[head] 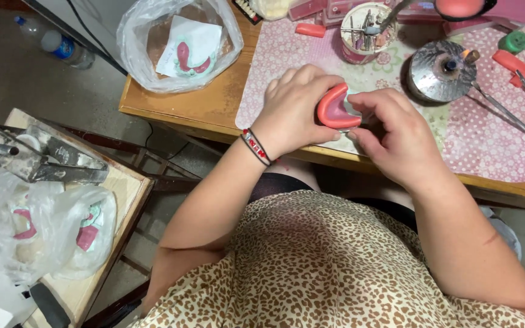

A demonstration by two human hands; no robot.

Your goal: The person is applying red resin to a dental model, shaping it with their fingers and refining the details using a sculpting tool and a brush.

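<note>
I see the wax rim (337,110) held between my left hand (293,109) and right hand (393,136), above the table's (177,106) near edge. Behind them, 1 tool cup (363,33); the burner (442,70) right of it. A bagged cast (180,45) lies far left on the table.

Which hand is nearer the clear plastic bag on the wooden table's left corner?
Left. The left hand grips the pink wax denture rim just right of the plastic bag; the right hand holds the rim's far side, farther from it.
</note>
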